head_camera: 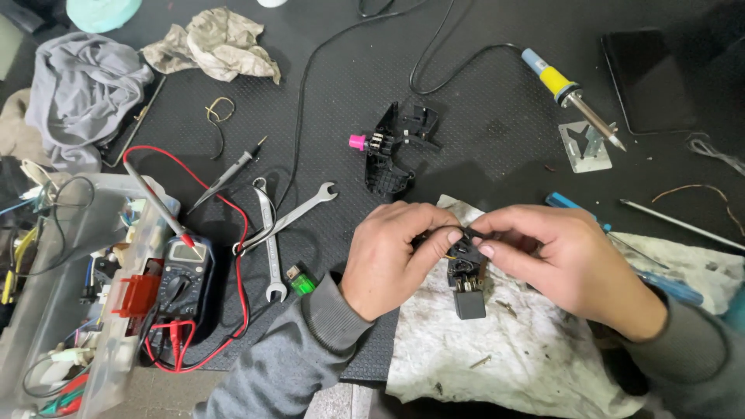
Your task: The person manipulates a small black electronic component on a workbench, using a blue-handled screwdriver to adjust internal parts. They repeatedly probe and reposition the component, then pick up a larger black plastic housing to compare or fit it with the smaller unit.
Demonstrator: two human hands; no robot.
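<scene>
We are pinching a small black plastic relay block (468,281) between our left hand (388,260) and right hand (560,260), over a stained white cloth (504,349). A black plastic housing with a pink knob (392,147) is lying just beyond; two steel spanners (279,229) are crossing near a black multimeter (185,279) on the dark surface (481,101).

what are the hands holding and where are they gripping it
Both hands, left hand and right hand, pinch a small black electrical part by its upper end; its boxy lower end hangs free.
</scene>
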